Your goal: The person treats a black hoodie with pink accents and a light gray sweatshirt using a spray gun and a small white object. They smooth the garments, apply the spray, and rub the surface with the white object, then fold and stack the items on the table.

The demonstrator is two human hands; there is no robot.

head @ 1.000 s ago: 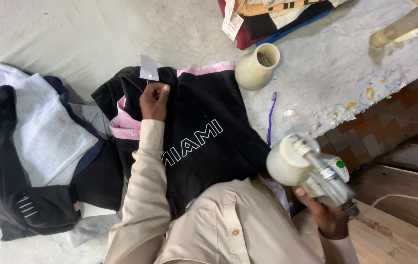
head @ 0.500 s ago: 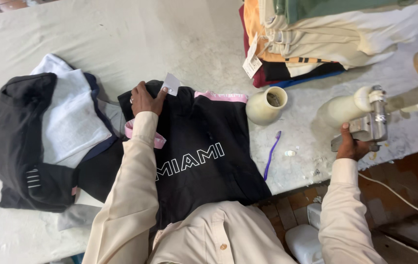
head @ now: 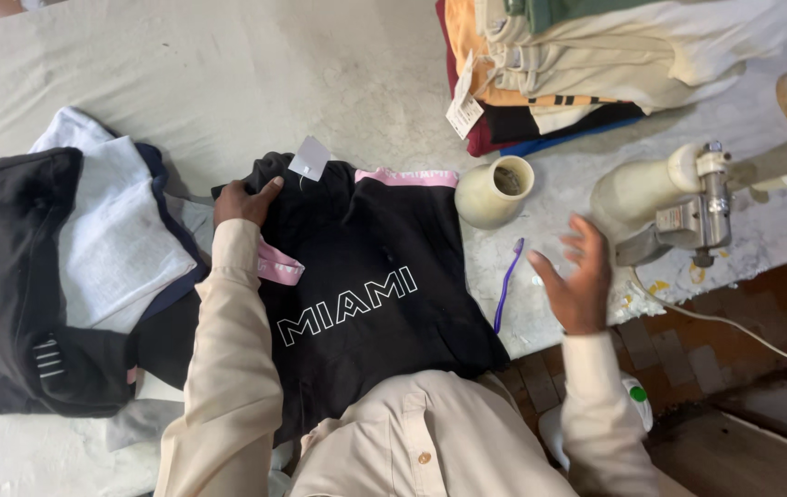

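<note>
A padded white table (head: 228, 74) is bearing a black shirt (head: 366, 276), centre-near; left hand (head: 241, 201) is pressing its far-left corner, fingers flat; right hand (head: 577, 281) is hovering, spread wide and empty, near an iron (head: 678, 212). The shirt looks soft and light, best gripped at edges.

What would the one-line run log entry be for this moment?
left hand: pressing black shirt | right hand: open, empty, beside steam iron | table

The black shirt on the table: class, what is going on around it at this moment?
A person stands at a cloth-covered table with a black shirt spread flat on it. The left hand presses on the shirt's shoulder, near a white tag. The right hand is open and empty in the air, beside a steam iron resting on the table. A cream cup and folded clothes lie beyond.
</note>
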